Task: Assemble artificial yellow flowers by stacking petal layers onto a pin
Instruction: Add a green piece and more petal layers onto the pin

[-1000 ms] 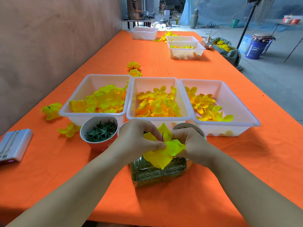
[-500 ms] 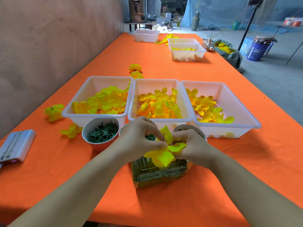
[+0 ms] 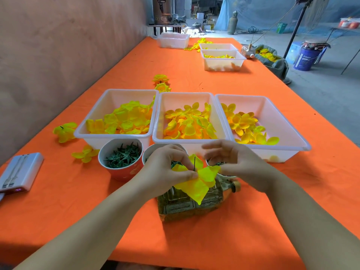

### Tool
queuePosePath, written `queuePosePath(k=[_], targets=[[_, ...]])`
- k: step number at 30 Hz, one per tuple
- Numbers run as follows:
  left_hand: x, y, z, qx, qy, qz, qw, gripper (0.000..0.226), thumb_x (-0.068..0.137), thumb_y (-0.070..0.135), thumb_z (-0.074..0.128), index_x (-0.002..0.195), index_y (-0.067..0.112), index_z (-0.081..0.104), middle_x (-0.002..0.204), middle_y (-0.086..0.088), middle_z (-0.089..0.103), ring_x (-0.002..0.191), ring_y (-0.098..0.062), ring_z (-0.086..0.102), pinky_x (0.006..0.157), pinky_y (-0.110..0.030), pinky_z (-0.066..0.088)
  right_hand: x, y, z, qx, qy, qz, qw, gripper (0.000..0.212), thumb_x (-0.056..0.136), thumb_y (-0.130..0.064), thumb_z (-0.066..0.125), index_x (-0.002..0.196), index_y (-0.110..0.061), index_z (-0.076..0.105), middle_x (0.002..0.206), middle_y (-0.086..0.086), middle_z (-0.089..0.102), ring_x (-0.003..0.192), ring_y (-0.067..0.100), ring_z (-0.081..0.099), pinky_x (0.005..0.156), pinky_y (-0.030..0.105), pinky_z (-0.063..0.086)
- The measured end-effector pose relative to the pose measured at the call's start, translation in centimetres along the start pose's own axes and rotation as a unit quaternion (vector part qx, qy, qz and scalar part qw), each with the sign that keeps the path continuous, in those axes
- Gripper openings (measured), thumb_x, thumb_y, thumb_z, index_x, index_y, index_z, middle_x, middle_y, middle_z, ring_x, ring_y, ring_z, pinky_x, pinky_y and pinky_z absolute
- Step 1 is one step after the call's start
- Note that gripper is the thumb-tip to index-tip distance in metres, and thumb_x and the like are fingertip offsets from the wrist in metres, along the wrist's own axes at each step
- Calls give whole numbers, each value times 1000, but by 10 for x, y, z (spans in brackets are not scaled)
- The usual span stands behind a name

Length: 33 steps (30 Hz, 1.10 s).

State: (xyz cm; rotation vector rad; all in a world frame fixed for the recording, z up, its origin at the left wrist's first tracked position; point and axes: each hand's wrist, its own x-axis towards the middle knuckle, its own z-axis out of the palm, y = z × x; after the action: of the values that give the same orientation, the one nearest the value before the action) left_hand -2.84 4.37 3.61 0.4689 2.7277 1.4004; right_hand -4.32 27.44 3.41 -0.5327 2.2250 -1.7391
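Head view, lower centre of frame: the left hand [image 3: 167,168] pinches the yellow petal layer [image 3: 196,184] at its middle, thumb and forefinger closed on it where the thin dark pin [image 3: 194,162] stands up through it. The pin's lower end is hidden behind the petals and fingers, so what anchors it cannot be told. The right hand [image 3: 233,162] sits just right of the petals with its fingers spread and loosely curled; whether a fingertip touches the petal edge cannot be made out, and its upper fingers are blurred. Under the petals lies a clear plastic bottle [image 3: 187,205] on its side, contents indistinct, cap end at the right. Two bowls behind the hands are largely covered; the red bowl [image 3: 122,164] of green star-shaped pieces at centre left is plain. Three white trays [image 3: 116,133] of yellow petals stand in a row across the middle, on the orange table [image 3: 253,221]. A white device [image 3: 19,172] is cut off at the left edge. Against half a second earlier, the right hand has let go of the petals and opened; the left grip is unchanged.
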Motion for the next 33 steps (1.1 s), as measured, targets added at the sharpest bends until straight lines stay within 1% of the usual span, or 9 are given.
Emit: queuePosePath(k=[4,6,10,16,21,25,28,31,33], targets=[[1,-4,2,-7,7,-5,1000,11,72,30,88,73,29,76,102,15,63,102,2,57,77,-4,38,-6,-9,6,-119,237,-118,957,30,84,3,66,84,-26,73,90,0,71,82,8,64,74,20,46],[1,-5,3,-8,12,-1,1000,12,72,29,88,73,31,76,103,15,63,103,2,57,77,-5,38,-10,-13,18,-164,196,-181,950,15,80,-11,73,83,-26,76,82,-6,70,76,8,63,68,13,43],[-4,-9,8,-36,45,-4,998,11,73,30,87,76,33,77,106,15,62,102,7,56,76,-1,36,-10,-8,41,-195,119,-148,962,13,77,-22,83,86,-29,77,73,-14,67,72,10,64,63,15,45],[-14,-15,12,-161,10,-76,984,20,72,30,89,89,35,80,113,21,65,112,6,59,104,-42,49,0,-1,47,-153,123,-147,970,21,76,-9,83,74,-29,75,68,-21,64,64,2,57,59,11,39],[-9,-15,1,-165,-54,-64,983,27,65,34,83,91,38,79,111,28,65,114,7,57,104,-39,47,5,-3,36,-122,48,-90,987,15,78,-10,83,80,-25,80,71,-7,64,71,22,61,63,40,50],[-4,-15,-5,-155,-83,-47,983,28,65,34,83,93,36,80,108,26,66,111,7,60,98,-29,47,6,0,29,-39,-22,-43,998,10,82,-9,78,86,-18,81,77,-8,70,74,6,66,66,20,50],[4,-13,-22,-165,-107,-43,980,30,67,41,83,95,34,79,100,18,73,99,3,67,84,-21,54,7,2,27,-19,-34,-25,999,9,79,-14,79,83,-21,81,76,8,66,72,15,61,66,28,48],[38,-27,-55,-104,57,-46,992,16,71,34,84,83,26,78,79,9,75,70,-4,68,63,-22,52,12,1,27,-55,-32,-38,997,10,77,-15,81,81,-24,81,77,13,61,69,17,54,63,35,43],[71,-50,-85,56,221,-49,972,6,81,22,79,84,23,74,85,5,74,75,-13,68,73,-32,54,14,0,26,-72,-38,-44,996,8,75,-19,81,81,-25,81,76,2,63,68,10,53,61,29,43]])
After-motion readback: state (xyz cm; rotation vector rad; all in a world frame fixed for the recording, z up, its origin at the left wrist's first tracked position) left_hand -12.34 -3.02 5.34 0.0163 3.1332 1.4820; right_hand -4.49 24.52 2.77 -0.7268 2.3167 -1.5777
